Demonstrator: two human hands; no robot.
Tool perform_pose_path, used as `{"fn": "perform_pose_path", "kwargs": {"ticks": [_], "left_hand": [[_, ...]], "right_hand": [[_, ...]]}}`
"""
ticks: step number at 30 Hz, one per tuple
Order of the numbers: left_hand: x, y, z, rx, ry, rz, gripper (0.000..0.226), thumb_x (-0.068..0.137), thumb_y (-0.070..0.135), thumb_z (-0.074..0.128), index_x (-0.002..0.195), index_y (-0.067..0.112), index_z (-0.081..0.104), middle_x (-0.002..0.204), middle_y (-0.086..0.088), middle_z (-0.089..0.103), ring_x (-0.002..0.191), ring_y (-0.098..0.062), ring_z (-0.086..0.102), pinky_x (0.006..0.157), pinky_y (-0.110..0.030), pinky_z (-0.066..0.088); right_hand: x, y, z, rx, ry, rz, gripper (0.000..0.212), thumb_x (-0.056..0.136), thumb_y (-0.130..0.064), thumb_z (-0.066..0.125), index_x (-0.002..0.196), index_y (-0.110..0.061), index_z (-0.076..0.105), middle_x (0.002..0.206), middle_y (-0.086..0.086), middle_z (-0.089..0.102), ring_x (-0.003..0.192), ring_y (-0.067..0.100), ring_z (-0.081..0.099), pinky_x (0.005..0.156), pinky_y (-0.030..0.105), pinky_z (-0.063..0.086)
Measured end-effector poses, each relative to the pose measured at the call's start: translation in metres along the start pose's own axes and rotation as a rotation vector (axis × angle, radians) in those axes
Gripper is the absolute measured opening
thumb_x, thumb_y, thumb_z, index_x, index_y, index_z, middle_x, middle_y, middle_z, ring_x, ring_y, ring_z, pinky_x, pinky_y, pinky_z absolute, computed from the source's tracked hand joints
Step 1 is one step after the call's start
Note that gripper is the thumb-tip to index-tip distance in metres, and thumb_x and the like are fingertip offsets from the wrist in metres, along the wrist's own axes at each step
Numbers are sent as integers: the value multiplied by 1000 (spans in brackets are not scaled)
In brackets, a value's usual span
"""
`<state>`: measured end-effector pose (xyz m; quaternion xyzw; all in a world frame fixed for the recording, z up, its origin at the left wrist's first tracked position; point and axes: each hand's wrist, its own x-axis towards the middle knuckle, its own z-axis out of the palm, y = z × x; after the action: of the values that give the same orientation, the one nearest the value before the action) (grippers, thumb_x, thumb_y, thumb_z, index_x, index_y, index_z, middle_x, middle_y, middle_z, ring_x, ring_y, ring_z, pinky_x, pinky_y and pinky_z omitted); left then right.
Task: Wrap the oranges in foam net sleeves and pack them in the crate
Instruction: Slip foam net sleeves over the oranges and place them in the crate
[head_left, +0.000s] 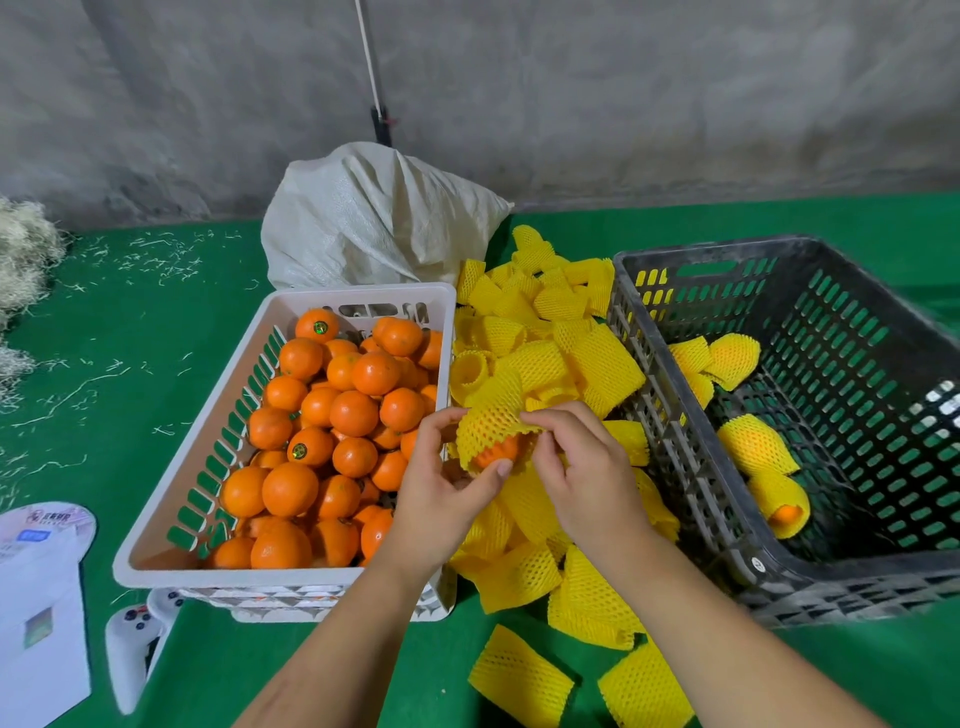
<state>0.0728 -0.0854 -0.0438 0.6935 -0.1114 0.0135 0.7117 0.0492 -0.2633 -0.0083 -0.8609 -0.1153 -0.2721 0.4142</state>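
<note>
Both hands, left hand and right hand, fingers pinching yellow sleeve half over orange.

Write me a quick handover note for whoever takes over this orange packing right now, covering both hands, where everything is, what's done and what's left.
Left hand: holds the orange from below.
Right hand: pinches the foam sleeve, which covers the orange's top, bottom still bare.
White basket, left: full of bare oranges.
Loose sleeves: piled between basket and crate.
Black crate, right: a few wrapped oranges on its floor, mostly unfilled.
Done: those few packed.
Left: finish this sleeve, place the orange in the crate, then work through the basket.
</note>
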Motion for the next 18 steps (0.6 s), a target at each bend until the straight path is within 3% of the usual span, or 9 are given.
{"fn": "perform_pose_path", "kwargs": {"ticks": [4,9,14,18], "left_hand": [[3,-3,1,-16,71,24,57,88,34,86,132,22,52,119,-2,66,100,-30,69,80,-45,61],[3,-1,3,-10,89,12,52,87,44,85,126,32,54,114,5,65,95,-22,69,74,-41,64],[1,1,-2,-108,114,-47,53,86,48,85,124,30,52,120,-8,67,105,-29,71,77,-35,61],[0,1,-7,-102,57,-31,57,91,32,82,137,30,47,124,2,67,109,-23,70,83,-37,60]], "right_hand": [[-8,-6,3,-43,-6,-108,24,98,-11,53,111,-5,73,105,7,66,95,22,65,76,32,56],[-12,-10,5,-73,108,-144,20,92,-7,61,109,-5,72,106,8,64,96,24,65,77,33,57],[-9,-19,17,97,6,190,55,86,-12,73,137,-16,53,130,-2,45,106,11,56,81,21,54],[-9,-19,21,98,-130,176,60,90,-11,67,144,-23,47,134,-5,42,116,7,49,83,14,50]]}}
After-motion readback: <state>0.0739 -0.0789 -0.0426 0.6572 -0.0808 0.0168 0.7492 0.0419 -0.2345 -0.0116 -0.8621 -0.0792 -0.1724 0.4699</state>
